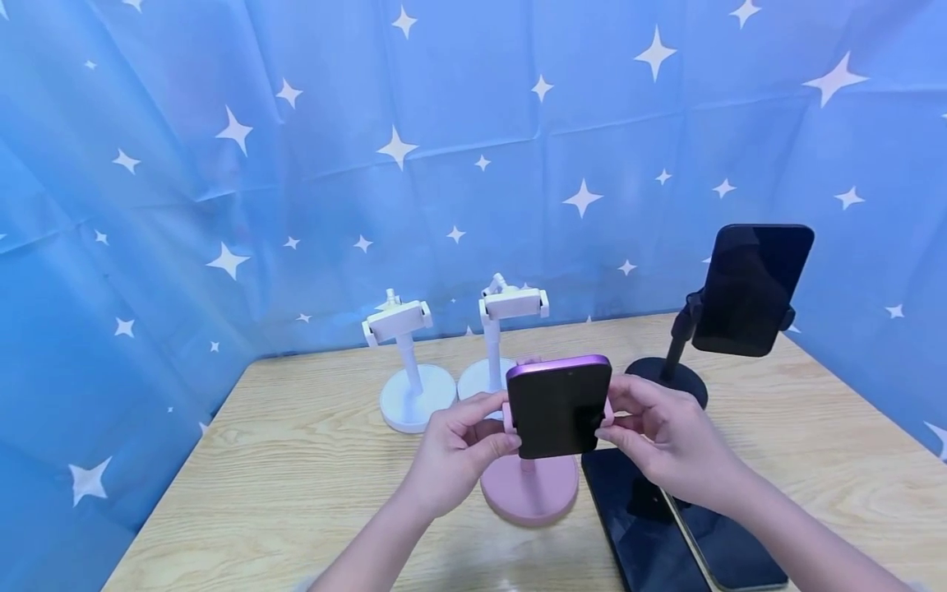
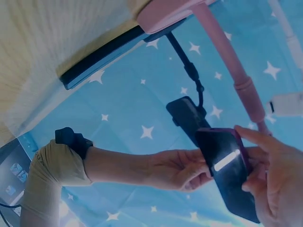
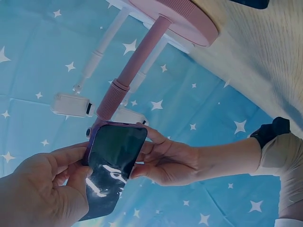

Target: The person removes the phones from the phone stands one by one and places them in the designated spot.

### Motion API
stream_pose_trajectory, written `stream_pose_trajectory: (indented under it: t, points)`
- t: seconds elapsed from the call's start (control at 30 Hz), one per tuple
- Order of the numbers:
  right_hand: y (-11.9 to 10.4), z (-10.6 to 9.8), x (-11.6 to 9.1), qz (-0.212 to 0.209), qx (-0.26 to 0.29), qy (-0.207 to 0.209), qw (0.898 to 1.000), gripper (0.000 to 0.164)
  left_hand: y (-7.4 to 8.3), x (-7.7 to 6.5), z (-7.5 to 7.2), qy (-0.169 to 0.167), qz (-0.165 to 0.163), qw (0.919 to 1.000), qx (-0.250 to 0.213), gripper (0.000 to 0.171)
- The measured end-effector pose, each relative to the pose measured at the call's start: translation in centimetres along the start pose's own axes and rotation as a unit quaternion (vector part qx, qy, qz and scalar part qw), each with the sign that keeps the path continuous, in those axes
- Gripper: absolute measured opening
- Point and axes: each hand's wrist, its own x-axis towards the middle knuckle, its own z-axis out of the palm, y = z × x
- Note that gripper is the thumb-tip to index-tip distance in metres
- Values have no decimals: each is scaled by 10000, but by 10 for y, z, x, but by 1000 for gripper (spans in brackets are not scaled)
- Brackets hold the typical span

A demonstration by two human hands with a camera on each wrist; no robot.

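A purple-edged smartphone (image 1: 560,409) sits between the pink side clamps of a pink phone stand (image 1: 529,491), its dark screen facing me. My left hand (image 1: 457,455) holds the phone's left edge by the clamp, the thumb low at the front. At the opposite edge my right hand (image 1: 669,436) pinches phone and clamp, thumb in front and fingers behind. The left wrist view shows the left hand (image 2: 279,175) against the phone (image 2: 226,172). In the right wrist view the stand's ribbed pink stem (image 3: 142,66) meets the phone, and the clamps are mostly hidden.
Two white phone stands (image 1: 418,398) with no phones in them stand behind on the wooden table (image 1: 296,477). At the right, a black stand (image 1: 669,370) holds a dark phone (image 1: 753,288). Two more dark devices (image 1: 639,522) lie flat beneath the right forearm. A starry blue curtain (image 1: 473,123) hangs behind.
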Motion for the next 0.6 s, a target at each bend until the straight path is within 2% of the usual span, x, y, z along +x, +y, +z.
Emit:
stream_pose_trajectory:
  t: [0.17,0.27,0.4,0.5,0.6]
  points:
    - [1,1,-2,-140,11,66,9999,51,-4,3,-4,-291,456,9983,203,41]
    - [2,1,-3,-173,-104,112,9997,51,-4,7,-10,-585,658,9948,517,39]
    - [1,0,-3,-189,-300,118,9993,52,-2,13,-17,-898,609,9899,915,38]
    - [-1,-2,-2,-213,-596,80,9980,54,0,15,-20,-1041,733,9856,1113,36]
    - [-9,-2,0,-236,-1024,250,9942,63,3,18,-23,-1054,897,9792,1481,35]
